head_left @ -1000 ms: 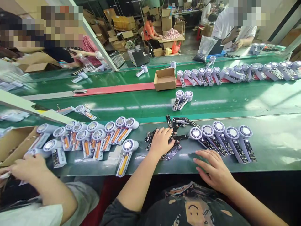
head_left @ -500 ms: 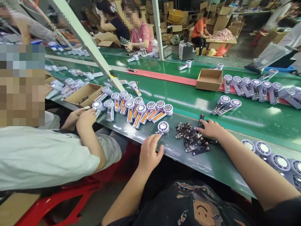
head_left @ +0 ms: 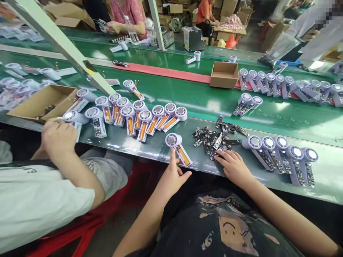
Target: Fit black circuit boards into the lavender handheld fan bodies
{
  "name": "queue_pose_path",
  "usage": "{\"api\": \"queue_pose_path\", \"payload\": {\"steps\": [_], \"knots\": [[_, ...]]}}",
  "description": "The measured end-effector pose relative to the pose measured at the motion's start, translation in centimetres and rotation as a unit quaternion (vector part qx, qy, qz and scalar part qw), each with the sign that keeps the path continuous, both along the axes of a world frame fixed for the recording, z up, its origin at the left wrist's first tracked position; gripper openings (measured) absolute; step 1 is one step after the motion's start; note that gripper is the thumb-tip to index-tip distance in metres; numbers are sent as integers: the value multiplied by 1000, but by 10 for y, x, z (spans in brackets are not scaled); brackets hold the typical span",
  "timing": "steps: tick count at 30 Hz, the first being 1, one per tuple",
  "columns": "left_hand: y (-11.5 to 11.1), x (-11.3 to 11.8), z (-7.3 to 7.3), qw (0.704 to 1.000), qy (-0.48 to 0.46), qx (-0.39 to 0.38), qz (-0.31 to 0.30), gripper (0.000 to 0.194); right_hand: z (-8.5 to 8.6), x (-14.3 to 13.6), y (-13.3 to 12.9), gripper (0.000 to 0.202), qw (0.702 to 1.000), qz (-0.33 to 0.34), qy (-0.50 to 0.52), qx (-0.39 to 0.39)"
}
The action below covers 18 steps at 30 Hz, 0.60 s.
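Observation:
A white handheld fan (head_left: 183,154) with an opened handle, an orange-yellow cell showing inside, lies in front of me at the bench edge. My left hand (head_left: 173,178) is beside it, index finger stretched to the fan and thumb apart, not wrapped round it. Right of the fan is a loose pile of small black circuit boards (head_left: 211,139). My right hand (head_left: 234,167) rests at the pile's near edge, fingers extended and fingertips on the boards. To its right, several fans with boards in their handles (head_left: 264,157) lie in a row.
Several fans with orange cells (head_left: 144,123) lie left of me. A co-worker's hands (head_left: 60,137) hold a fan beside an open carton (head_left: 45,103). Across the green belt (head_left: 203,96) stands a small cardboard box (head_left: 224,75) near a row of fans. A slanted metal post (head_left: 64,46) rises at left.
My right hand has drawn back from the pile's far side to its near edge. My left hand no longer covers the fan's handle, whose orange-yellow cell now shows. The view has shifted.

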State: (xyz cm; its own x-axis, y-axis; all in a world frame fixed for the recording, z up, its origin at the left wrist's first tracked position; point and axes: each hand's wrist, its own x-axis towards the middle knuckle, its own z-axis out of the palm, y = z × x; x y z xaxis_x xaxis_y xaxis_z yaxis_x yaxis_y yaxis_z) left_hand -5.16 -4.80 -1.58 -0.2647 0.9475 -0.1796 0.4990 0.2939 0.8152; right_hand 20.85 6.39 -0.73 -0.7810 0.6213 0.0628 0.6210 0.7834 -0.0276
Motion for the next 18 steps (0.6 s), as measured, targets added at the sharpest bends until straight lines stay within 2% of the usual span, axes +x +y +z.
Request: {"api": "queue_pose_path", "payload": {"steps": [1, 3, 5, 6, 8, 10, 12, 15, 18], "knots": [[-3, 1, 3, 1000, 10, 4, -17, 98, -4, 4, 0, 49, 1000, -3, 5, 10], [-5, -3, 13, 996, 78, 36, -39, 65, -8, 11, 5, 44, 1000, -10, 11, 22], [2, -16, 24, 975, 190, 109, -23, 35, -6, 15, 9, 43, 999, -20, 10, 28], [9, -24, 27, 957, 246, 152, -9, 30, -4, 15, 11, 42, 999, -24, 8, 29], [30, -39, 32, 922, 327, 209, -10, 38, 1, 15, 13, 39, 999, -28, 1, 28], [55, -50, 32, 904, 370, 203, -70, 58, 5, 15, 11, 37, 999, -38, -4, 29], [78, -58, 31, 892, 391, 161, -157, 68, 7, 16, 8, 38, 998, -61, -7, 35], [93, -62, 30, 877, 407, 117, -227, 56, 5, 25, 2, 39, 992, -118, -14, 30], [82, -58, 28, 874, 412, 136, -218, 43, 1, 39, -1, 39, 988, -152, -19, -17]]}}
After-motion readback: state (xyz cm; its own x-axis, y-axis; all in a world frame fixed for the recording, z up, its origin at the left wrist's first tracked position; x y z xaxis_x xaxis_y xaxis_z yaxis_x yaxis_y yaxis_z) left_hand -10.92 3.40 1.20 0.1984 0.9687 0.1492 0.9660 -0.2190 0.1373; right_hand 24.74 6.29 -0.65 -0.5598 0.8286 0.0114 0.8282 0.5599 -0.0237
